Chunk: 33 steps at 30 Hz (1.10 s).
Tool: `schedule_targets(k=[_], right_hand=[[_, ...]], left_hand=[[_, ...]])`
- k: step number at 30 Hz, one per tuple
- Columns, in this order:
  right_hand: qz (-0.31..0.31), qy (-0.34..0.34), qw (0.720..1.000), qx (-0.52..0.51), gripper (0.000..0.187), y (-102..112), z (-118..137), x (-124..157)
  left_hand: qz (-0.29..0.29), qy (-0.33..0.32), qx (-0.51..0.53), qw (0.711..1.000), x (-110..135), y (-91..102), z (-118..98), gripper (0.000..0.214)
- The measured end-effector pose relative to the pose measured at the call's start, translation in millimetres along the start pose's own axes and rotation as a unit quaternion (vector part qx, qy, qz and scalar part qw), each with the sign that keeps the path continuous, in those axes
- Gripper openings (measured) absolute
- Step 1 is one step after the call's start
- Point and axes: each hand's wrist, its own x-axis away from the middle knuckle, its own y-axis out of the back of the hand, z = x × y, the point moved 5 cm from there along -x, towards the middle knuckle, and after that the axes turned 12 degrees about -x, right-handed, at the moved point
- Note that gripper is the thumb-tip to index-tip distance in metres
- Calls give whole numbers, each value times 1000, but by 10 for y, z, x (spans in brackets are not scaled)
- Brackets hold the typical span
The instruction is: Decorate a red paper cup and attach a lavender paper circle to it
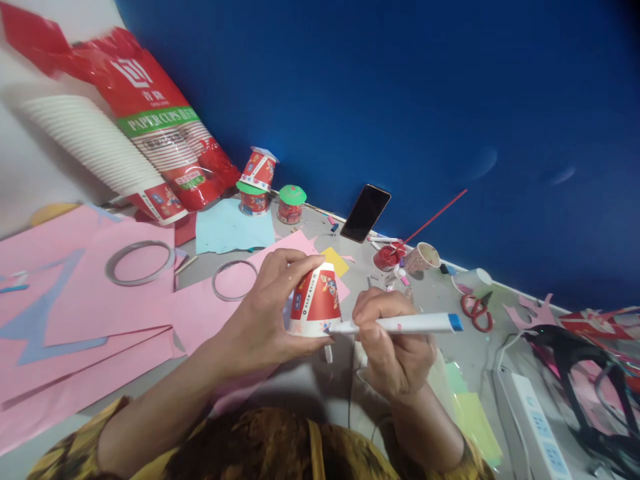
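My left hand [273,303] grips a red and white paper cup [320,297], turned upside down, with the thumb under its rim and the fingers over its base. In my right hand [395,343] is a white marker [415,323] with a blue end, pinched between thumb and fingers. The marker's tip touches or nearly touches the white band by the cup's rim, where small blue and orange marks show. Just below the cup lies a small white piece [329,354], perhaps a marker cap. Behind it is a yellow paper square [335,261].
Pink paper sheets [135,313] and tape rolls [140,262] spread leftward. Stacked cups [90,147] lean by a red bag [160,120]. Decorated cups [257,180] and a phone [366,212] stand along the blue wall. Scissors [477,312] and a power strip [537,423] lie rightward.
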Motion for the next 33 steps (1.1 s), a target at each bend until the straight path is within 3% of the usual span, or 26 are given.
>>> schedule_targets(k=[15, 21, 33], right_hand=[[24, -4, 1000, 13, 8, -44, 1, -24], [-12, 21, 999, 21, 9, 3, 27, -17], [14, -6, 1000, 19, 8, -27, 7, -31]], left_hand=[[-6, -18, -14, 1000, 0, 0, -30, 89], [-3, -24, -12, 1000, 6, -4, -19, 91], [-16, -33, -4, 999, -8, 2, -75, 86]])
